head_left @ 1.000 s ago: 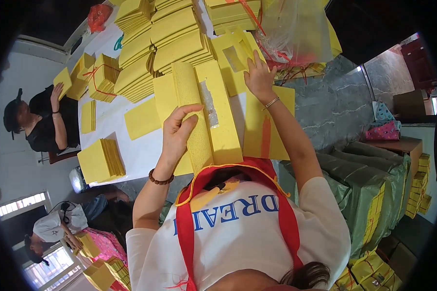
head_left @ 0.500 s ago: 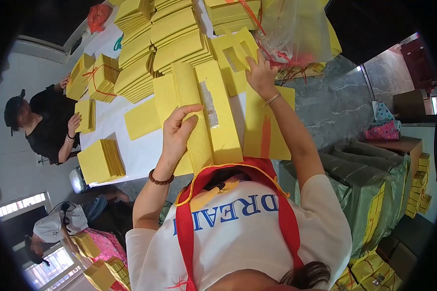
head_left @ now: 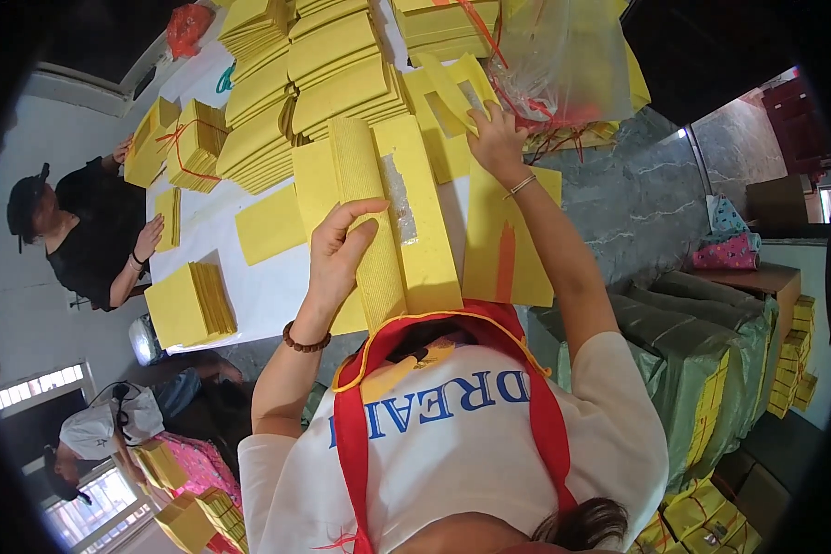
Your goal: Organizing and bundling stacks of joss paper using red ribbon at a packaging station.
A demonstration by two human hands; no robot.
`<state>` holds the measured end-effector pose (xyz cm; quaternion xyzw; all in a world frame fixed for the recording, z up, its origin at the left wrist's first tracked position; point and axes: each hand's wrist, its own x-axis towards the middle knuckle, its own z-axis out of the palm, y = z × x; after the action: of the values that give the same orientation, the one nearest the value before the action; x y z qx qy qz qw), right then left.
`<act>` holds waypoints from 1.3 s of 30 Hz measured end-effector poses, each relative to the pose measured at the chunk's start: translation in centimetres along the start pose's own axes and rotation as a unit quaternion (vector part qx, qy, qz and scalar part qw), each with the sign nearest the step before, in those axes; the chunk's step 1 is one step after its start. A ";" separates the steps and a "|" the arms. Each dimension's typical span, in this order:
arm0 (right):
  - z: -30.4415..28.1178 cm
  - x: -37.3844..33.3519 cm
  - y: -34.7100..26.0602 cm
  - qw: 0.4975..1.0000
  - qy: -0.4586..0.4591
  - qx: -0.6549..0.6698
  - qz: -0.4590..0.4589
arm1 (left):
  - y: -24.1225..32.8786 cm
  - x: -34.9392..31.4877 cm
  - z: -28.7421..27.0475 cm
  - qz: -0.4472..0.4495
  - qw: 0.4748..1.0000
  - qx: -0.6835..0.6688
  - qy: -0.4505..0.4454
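Observation:
At the table edge nearest me, my left hand (head_left: 340,247) is closed with thumb and fingers on a thick fanned bundle of yellow paper sheets (head_left: 367,175). The bundle's layered edge curves upward. Just right of it, a yellow sheet (head_left: 431,245) lies flat, with a clear film window (head_left: 399,198) in it. Farther off, my right hand (head_left: 499,143) pinches the right edge of a yellow sheet with a cut-out (head_left: 448,88), which is partly lifted and bent. Another yellow sheet with an orange stripe (head_left: 517,240) lies under my right forearm.
Tall yellow paper stacks (head_left: 337,46) fill the far table. A clear plastic bag (head_left: 563,65) stands at the far right. One co-worker (head_left: 92,226) handles yellow paper at the left; another person (head_left: 125,420) is lower left. Green-wrapped bundles (head_left: 683,342) stand on the right.
The cut-out sheet at my right hand has bent up more, its left part lifting. My left hand has stayed in place. The co-worker's paper bundle at the left now looks narrower.

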<state>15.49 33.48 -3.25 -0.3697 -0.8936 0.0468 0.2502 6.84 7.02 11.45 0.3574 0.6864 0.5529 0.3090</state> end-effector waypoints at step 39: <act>-0.1 0.3 -0.3 0.980 0.079 0.155 -0.095 | 0.3 -0.1 0.2 -0.012 1.000 -0.012 -0.002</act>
<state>15.17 33.50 -2.91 -0.2425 -0.8841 0.1311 0.3773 7.07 7.06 11.74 0.3464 0.6830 0.5570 0.3213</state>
